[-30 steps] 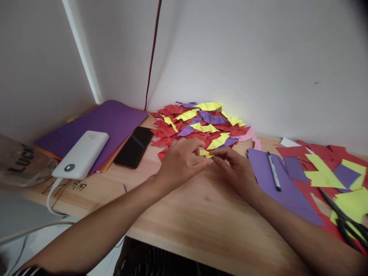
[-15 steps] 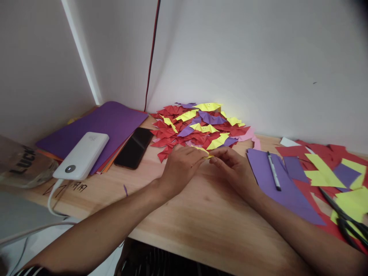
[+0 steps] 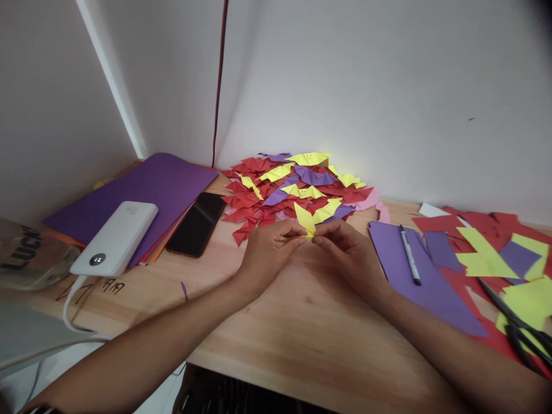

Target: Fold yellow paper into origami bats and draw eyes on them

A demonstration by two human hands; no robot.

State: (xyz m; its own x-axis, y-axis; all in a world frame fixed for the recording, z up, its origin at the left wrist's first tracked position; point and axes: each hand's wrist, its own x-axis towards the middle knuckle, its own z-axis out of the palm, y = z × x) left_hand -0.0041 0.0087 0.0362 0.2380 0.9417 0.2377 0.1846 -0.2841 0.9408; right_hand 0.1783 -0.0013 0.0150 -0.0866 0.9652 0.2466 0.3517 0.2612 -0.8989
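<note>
My left hand (image 3: pixel 268 251) and my right hand (image 3: pixel 348 248) meet over the middle of the wooden desk (image 3: pixel 302 328). Both pinch a small folded yellow paper piece (image 3: pixel 305 222), whose pointed flap sticks up between the fingertips. Just beyond the hands lies a pile of folded paper shapes (image 3: pixel 297 187) in red, yellow and purple, against the wall.
A black pen (image 3: pixel 409 255) lies on a purple sheet (image 3: pixel 426 282) to the right, with cut red, yellow and purple scraps (image 3: pixel 495 253) and black scissors (image 3: pixel 517 330) beyond. On the left sit a dark phone (image 3: pixel 196 222), a white power bank (image 3: pixel 114 237) with cable, and a purple folder (image 3: pixel 142 190).
The yellow piece lay flat and mostly hidden under my fingers before. A pointed flap of it now stands up between both hands. The view shifted slightly.
</note>
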